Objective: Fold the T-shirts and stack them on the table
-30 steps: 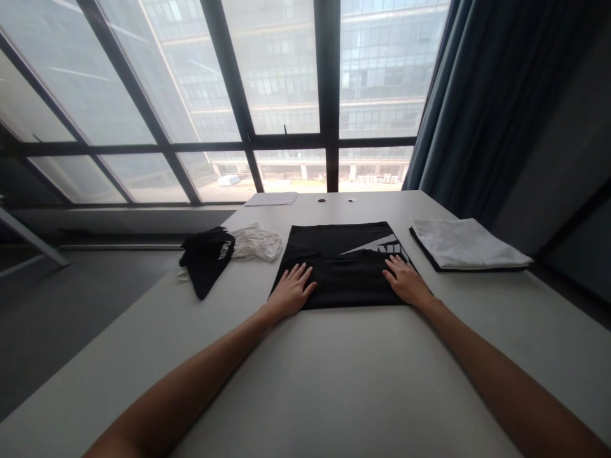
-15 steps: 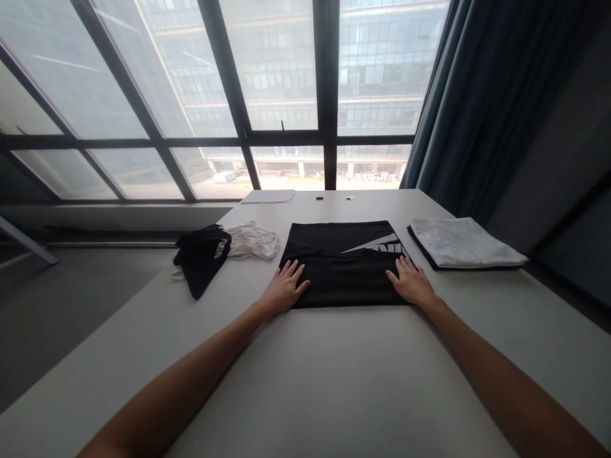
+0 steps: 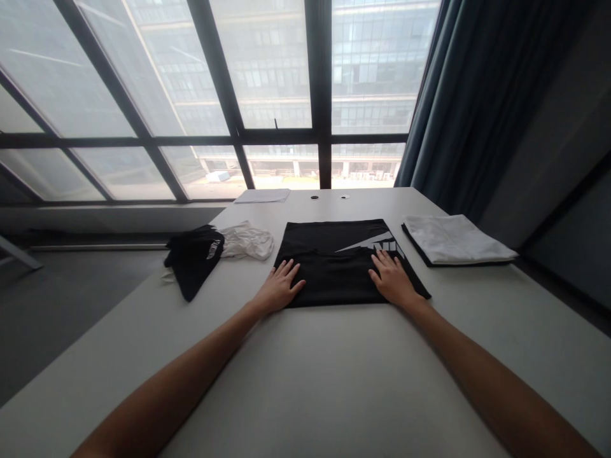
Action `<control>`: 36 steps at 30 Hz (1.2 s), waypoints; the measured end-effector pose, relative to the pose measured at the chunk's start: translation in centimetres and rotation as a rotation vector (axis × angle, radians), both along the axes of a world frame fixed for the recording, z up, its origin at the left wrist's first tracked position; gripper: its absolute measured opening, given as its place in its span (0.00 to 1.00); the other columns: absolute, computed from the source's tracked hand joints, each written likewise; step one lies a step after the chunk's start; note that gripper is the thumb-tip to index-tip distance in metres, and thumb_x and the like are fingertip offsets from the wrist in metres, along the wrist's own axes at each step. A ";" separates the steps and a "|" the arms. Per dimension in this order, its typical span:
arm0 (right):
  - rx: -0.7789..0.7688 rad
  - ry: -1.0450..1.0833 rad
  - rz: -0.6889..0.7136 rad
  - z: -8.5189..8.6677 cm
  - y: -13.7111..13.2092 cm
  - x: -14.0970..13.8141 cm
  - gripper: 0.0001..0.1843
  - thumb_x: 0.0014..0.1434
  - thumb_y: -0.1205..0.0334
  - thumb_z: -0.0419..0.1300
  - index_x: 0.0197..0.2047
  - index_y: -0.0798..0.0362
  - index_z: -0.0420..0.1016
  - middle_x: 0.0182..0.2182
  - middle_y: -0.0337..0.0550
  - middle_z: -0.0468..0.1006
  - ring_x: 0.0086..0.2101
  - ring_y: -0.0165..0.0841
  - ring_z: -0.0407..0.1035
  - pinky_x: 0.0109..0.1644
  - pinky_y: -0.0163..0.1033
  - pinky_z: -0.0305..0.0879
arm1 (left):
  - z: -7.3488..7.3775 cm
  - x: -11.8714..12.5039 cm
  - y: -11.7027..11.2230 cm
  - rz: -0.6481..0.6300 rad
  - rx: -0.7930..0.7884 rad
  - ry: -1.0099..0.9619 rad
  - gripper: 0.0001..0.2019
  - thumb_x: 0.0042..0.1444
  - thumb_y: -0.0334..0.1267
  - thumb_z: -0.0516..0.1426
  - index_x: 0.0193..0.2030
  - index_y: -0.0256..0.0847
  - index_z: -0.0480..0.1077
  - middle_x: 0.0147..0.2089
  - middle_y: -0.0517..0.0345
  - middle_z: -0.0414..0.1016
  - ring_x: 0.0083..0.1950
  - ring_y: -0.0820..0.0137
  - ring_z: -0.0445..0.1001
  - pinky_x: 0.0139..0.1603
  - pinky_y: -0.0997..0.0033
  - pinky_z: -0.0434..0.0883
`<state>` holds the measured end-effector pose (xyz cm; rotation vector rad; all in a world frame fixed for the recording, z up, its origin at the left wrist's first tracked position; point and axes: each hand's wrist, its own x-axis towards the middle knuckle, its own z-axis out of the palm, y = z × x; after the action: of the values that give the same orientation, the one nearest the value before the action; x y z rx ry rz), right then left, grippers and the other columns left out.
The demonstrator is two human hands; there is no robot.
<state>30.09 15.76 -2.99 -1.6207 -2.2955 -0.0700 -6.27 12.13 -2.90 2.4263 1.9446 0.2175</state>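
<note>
A black T-shirt (image 3: 334, 280) lies folded on the white table in front of me, with a grey-white print along its upper right part. My left hand (image 3: 280, 286) rests flat on the shirt's left edge, fingers spread. Near the right side, my right hand (image 3: 392, 277) lies on the cloth with its fingers apart, the tips touching the lower edge of the print. Neither hand grips the fabric. The shirt's bottom right corner shows beyond my right wrist.
To the right is a flat stack of a white folded cloth (image 3: 458, 238) over a black one. At the left lie a crumpled black garment (image 3: 195, 261) with white lettering and a crumpled white one (image 3: 248, 242). Papers (image 3: 262, 196) sit at the table's (image 3: 305, 381) far end.
My right hand has slid left over the shirt, uncovering its lower right corner. My left hand stays at the left edge. The whole view has shifted slightly.
</note>
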 end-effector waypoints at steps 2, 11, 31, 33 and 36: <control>-0.119 -0.011 -0.014 -0.6 0.3 0.3 0.31 0.70 0.50 0.45 0.70 0.56 0.60 0.71 0.52 0.55 0.70 0.42 0.46 0.72 0.54 0.43 | 0.4 -0.2 0.3 -0.001 -0.008 -0.024 0.36 0.68 0.60 0.43 0.74 0.40 0.54 0.77 0.48 0.47 0.77 0.54 0.44 0.73 0.49 0.49; -0.029 0.046 -0.043 -0.3 1.4 2.2 0.30 0.70 0.51 0.45 0.67 0.59 0.66 0.69 0.55 0.60 0.69 0.42 0.50 0.72 0.49 0.44 | 0.0 -1.1 1.5 0.038 -0.033 0.008 0.34 0.69 0.57 0.42 0.75 0.41 0.51 0.78 0.49 0.42 0.78 0.52 0.40 0.72 0.42 0.48; -0.172 -0.014 -0.209 -1.5 2.6 4.3 0.37 0.69 0.45 0.42 0.72 0.60 0.55 0.72 0.55 0.51 0.71 0.44 0.44 0.71 0.57 0.42 | 0.0 -1.1 1.1 0.061 -0.050 0.006 0.35 0.69 0.59 0.41 0.76 0.42 0.49 0.78 0.48 0.39 0.78 0.52 0.40 0.72 0.42 0.46; -0.171 -0.012 -0.212 -1.4 2.6 4.3 0.37 0.69 0.45 0.43 0.72 0.60 0.56 0.72 0.54 0.52 0.71 0.44 0.44 0.71 0.57 0.42 | 0.1 -1.0 1.0 0.062 -0.050 0.003 0.35 0.69 0.59 0.41 0.76 0.42 0.49 0.78 0.49 0.39 0.78 0.52 0.40 0.72 0.42 0.46; -0.172 -0.012 -0.212 -1.4 2.6 4.3 0.37 0.69 0.45 0.43 0.72 0.61 0.55 0.72 0.54 0.51 0.71 0.43 0.44 0.71 0.57 0.42 | 0.2 -0.9 1.0 0.065 -0.058 0.003 0.35 0.69 0.58 0.41 0.76 0.42 0.49 0.78 0.49 0.39 0.78 0.53 0.39 0.72 0.42 0.46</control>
<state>34.44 18.40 -4.39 -1.9511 -2.1814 0.0705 -7.19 13.12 -2.69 2.3310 2.0038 0.1570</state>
